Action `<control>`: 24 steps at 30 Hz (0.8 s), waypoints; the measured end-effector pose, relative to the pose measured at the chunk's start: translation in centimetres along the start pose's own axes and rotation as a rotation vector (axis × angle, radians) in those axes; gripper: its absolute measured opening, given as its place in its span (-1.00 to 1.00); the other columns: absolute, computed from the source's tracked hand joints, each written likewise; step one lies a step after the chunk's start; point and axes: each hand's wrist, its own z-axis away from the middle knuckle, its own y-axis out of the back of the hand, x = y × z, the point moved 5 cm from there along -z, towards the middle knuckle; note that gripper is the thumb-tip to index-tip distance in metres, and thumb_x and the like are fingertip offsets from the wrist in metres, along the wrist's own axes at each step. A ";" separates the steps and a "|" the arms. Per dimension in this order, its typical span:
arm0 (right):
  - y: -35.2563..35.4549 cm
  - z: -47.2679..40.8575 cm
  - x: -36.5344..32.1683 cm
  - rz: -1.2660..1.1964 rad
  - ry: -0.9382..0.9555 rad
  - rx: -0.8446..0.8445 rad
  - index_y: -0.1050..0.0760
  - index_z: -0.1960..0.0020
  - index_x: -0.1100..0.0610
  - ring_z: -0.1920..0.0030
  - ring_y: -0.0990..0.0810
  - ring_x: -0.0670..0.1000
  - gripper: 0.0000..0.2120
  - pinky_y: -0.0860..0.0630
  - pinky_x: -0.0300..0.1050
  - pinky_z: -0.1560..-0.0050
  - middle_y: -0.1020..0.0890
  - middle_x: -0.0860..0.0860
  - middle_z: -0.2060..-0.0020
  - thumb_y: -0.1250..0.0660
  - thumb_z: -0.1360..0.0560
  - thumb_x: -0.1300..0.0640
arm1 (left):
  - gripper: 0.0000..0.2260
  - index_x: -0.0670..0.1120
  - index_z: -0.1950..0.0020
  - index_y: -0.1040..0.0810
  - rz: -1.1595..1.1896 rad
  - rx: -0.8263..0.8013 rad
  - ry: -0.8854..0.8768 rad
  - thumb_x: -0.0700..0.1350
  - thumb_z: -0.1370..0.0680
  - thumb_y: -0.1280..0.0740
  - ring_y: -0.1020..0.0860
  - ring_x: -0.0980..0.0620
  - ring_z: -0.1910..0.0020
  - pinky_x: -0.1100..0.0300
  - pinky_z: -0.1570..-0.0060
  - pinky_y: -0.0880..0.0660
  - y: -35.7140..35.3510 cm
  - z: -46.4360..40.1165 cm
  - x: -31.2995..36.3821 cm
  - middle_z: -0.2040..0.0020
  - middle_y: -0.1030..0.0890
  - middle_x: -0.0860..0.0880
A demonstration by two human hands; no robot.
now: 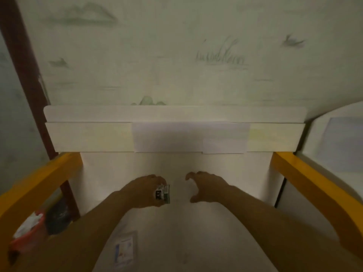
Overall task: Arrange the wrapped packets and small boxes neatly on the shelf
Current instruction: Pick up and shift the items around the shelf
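My left hand (142,190) grips a small wrapped packet (163,193) with white, black and green printing, held over the white surface (196,232) in the middle of the view. My right hand (206,186) hovers just to the right of it with fingers loosely curled and nothing in it. A white shelf (88,137) runs across the wall above both hands, with paper sheets (188,137) taped over its front. No packets or boxes show on the shelf from here.
Yellow rails (39,179) flank the white surface on the left and right (306,173). A small printed label (124,249) lies on the surface near my left arm. A red container (29,234) with white contents sits at lower left.
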 end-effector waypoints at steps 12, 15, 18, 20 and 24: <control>13.6 9.4 6.5 0.106 -0.075 0.236 -0.30 -0.42 -0.13 -0.28 -0.45 0.08 -0.27 -0.46 0.06 -0.25 -0.46 0.00 -0.29 -0.50 -0.32 -0.18 | -0.52 0.14 -0.27 -0.44 -0.112 0.211 -0.198 0.17 -0.39 -0.45 -0.54 0.11 0.01 0.16 -0.02 -0.53 12.3 -2.6 14.7 -0.09 -0.57 0.11; 16.9 13.0 9.0 0.094 -0.067 0.305 -0.32 -0.42 -0.09 -0.28 -0.43 0.06 -0.27 -0.43 0.01 -0.27 -0.47 0.01 -0.30 -0.51 -0.33 -0.14 | -0.56 0.16 -0.23 -0.46 -0.051 0.259 -0.238 0.15 -0.39 -0.46 -0.54 0.11 0.03 0.17 0.01 -0.52 14.8 -3.6 19.4 -0.06 -0.57 0.13; 19.7 18.0 11.9 0.099 -0.053 0.372 -0.38 -0.38 -0.01 -0.23 -0.46 0.05 -0.37 -0.45 -0.03 -0.21 -0.53 0.03 -0.24 -0.50 -0.37 -0.05 | -0.57 0.19 -0.19 -0.46 -0.001 0.285 -0.288 0.15 -0.37 -0.47 -0.53 0.14 0.03 0.17 -0.01 -0.51 15.4 -4.7 25.6 -0.04 -0.56 0.16; 20.6 21.0 14.6 0.101 -0.086 0.394 -0.39 -0.38 -0.02 -0.22 -0.47 0.04 -0.38 -0.48 -0.01 -0.19 -0.53 0.03 -0.22 -0.50 -0.37 -0.05 | -0.60 0.17 -0.17 -0.49 0.018 0.280 -0.339 0.14 -0.38 -0.47 -0.53 0.13 0.03 0.14 -0.02 -0.51 14.9 -5.4 30.3 -0.03 -0.57 0.15; 21.1 27.2 21.9 0.098 -0.166 0.396 -0.32 -0.42 -0.11 -0.29 -0.44 0.06 -0.31 -0.45 0.02 -0.23 -0.46 0.01 -0.27 -0.48 -0.35 -0.14 | -0.62 0.14 -0.15 -0.52 0.043 0.269 -0.435 0.14 -0.38 -0.47 -0.54 0.13 0.03 0.14 0.01 -0.53 13.3 -6.6 40.0 -0.02 -0.59 0.13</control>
